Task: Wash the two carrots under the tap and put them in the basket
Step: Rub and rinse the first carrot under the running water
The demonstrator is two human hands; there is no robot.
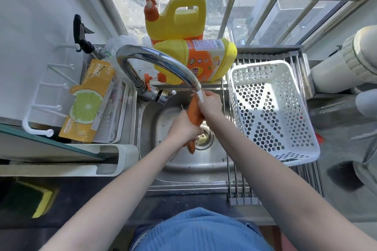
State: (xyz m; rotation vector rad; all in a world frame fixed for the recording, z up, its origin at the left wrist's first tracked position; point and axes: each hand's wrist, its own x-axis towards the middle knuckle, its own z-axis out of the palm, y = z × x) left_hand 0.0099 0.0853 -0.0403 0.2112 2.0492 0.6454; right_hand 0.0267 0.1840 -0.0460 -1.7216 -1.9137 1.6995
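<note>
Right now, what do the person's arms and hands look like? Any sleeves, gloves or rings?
Both arms are bare all the way up, with no sleeves showing. The left hand and right hand wear no gloves, and no rings, watch or bracelets show. A blue ribbed garment covers the body.

Both bare forearms reach forward and angle in toward each other. Left hand (184, 126) is curled in a grip lower down, right hand (210, 104) curled just above it, nearly touching.
</note>
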